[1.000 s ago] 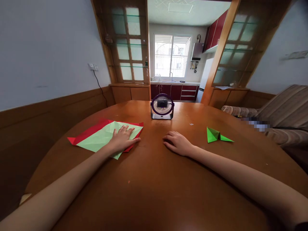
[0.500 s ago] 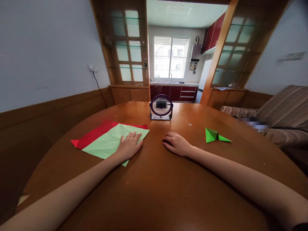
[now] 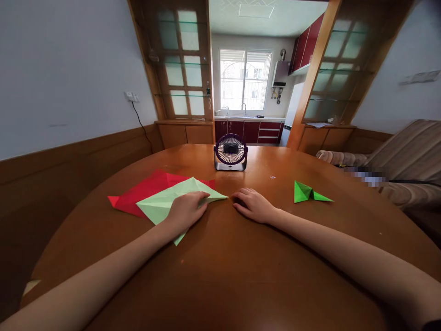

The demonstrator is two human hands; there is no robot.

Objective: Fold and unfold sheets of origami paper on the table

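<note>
Pressing flat on the light green paper (image 3: 165,202) over the red sheet (image 3: 138,195), left hand (image 3: 188,209) looks mid-slide toward center, fingers together; right hand (image 3: 253,204) rests loosely curled on the table (image 3: 223,276), empty; next probably needs both hands squaring it.

Before you is a round wooden table (image 3: 220,276), brown and a little shiny. On it, at your left, lies a light green paper sheet (image 3: 165,202) with creases, and it partly covers a red paper sheet (image 3: 138,195) under it (the red one shows mostly at the far left side). At the far middle stands a small purple desk fan (image 3: 230,152), upright. At your right lies a folded bright green paper piece (image 3: 308,193), well apart from the sheets. Both your forearms also rest on the table top.
</note>
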